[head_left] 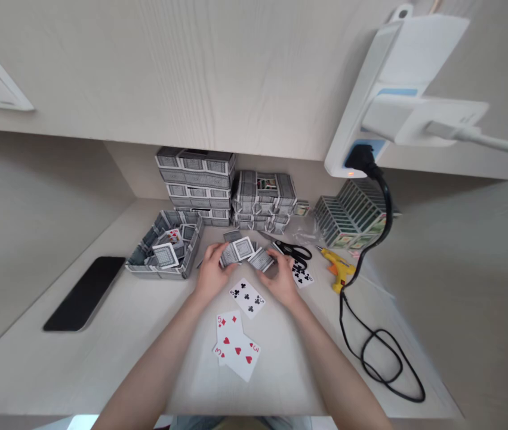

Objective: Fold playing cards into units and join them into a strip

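Note:
My left hand (215,267) is closed on grey-backed playing cards (229,255), fingers on top and thumb along the near edge. Opposite it, my right hand (281,278) grips another playing card (261,260), also back up. Between the hands a white-bordered card (243,248) overlaps the left one; I cannot tell whether it is joined to it. Just nearer to me a five of clubs (247,297) lies face up. Below that, a three of hearts (241,356) partly covers a five of diamonds (228,324).
A box made of cards (186,272) holds loose cards at left, near a black phone (84,294). Card-built stacks (200,179) stand at the back. Black scissors (296,251), a yellow glue gun (338,269) and its looping black cord (381,331) lie right; a power strip (381,89) hangs above.

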A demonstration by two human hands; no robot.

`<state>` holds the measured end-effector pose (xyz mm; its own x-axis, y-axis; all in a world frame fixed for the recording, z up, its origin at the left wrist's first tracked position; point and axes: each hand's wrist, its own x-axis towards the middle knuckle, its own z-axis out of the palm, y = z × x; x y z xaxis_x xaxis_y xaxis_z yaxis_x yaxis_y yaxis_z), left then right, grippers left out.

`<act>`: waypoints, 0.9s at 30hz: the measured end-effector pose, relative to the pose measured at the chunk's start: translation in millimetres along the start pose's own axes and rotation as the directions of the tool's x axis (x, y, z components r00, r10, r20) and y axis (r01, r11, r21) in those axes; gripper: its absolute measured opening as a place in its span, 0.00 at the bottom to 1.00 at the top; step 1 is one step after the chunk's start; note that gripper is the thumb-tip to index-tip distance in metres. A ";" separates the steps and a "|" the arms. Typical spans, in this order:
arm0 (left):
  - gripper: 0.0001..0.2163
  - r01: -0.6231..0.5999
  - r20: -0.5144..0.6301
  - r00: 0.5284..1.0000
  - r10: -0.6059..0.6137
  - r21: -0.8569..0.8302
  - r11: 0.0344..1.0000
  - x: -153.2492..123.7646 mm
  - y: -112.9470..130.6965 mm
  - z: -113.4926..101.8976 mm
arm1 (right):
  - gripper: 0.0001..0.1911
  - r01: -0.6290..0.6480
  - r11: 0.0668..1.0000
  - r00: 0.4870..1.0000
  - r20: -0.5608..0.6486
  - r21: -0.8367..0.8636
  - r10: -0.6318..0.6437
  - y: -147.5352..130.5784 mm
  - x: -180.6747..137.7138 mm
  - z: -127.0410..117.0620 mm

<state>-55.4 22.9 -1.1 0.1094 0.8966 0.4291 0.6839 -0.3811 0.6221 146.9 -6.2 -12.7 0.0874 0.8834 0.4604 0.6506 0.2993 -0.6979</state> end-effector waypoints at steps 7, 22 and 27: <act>0.23 0.017 0.018 1.000 -0.016 -0.020 1.000 0.4 0.5 -0.7 | 0.27 -0.011 0.995 1.000 -0.001 0.096 0.011 -2.7 1.7 -2.5; 0.23 -0.050 0.104 0.993 0.055 -0.050 0.998 -1.6 6.9 -0.2 | 0.27 -0.058 0.960 0.997 0.070 0.273 0.040 8.0 1.1 3.3; 0.22 0.016 -0.011 1.000 -0.016 -0.005 1.000 0.0 1.8 -1.3 | 0.28 -0.116 0.936 0.992 0.082 0.332 0.094 12.5 0.3 5.8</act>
<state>-55.1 21.9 0.9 0.0904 0.9002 0.4259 0.6818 -0.3677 0.6324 150.8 -0.1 -24.5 0.0854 0.9343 0.3462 0.3482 0.2976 -0.8889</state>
